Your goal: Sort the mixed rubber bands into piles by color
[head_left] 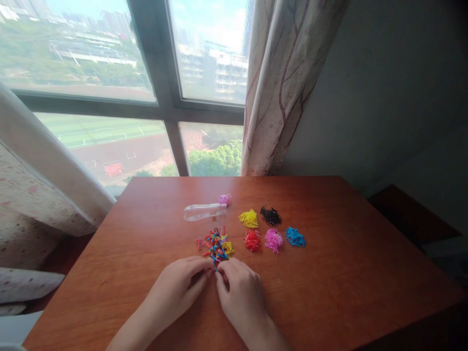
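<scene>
A mixed pile of small rubber bands [218, 245] in several colours lies on the table in front of my hands. My left hand [186, 282] is at its near edge, with thumb and fingers pinched together. Close beside it, my right hand [239, 282] is also closed in a pinch, its fingertips almost meeting those of the left. A bit of blue band [215, 267] shows between the fingertips. Whatever each pinch holds is too small and hidden to make out.
Sorted heaps lie to the right: yellow [249, 219], black [270, 216], red [253, 241], pink [274, 240] and blue [295, 237]. Behind the mixed pile, a clear plastic bottle [203, 212] rests on its side by a pink cap [224, 200]. The wooden table [329, 282] borders a curtained window.
</scene>
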The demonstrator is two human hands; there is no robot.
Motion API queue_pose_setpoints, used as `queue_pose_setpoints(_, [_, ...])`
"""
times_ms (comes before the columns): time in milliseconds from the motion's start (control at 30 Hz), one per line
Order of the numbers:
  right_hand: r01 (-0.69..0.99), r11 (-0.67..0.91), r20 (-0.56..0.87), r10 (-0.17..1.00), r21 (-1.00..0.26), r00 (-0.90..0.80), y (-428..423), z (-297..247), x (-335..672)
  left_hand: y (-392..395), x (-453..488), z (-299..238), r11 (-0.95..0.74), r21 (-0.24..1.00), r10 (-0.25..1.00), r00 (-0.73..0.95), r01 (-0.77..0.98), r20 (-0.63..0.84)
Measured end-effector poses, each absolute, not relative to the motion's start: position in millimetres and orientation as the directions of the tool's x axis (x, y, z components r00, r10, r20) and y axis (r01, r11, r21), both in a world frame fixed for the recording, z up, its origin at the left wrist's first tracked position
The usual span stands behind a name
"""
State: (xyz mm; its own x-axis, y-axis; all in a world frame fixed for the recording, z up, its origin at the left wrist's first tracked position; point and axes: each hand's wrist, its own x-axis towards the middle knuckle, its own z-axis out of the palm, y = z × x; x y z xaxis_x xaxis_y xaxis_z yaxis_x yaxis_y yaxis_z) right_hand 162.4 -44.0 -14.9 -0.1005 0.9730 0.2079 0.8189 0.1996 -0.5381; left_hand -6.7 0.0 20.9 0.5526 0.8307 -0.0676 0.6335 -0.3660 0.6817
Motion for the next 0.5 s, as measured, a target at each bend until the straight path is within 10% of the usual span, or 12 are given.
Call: queue_pose_setpoints(500, [0.594, 0.105, 0.230, 0.963, -0.798, 0.139, -52.8, -11.3, 218.7, 2.1, -16.4, 13.0, -0.364, 0.585, 0.857, 0.507, 0.725, -0.094])
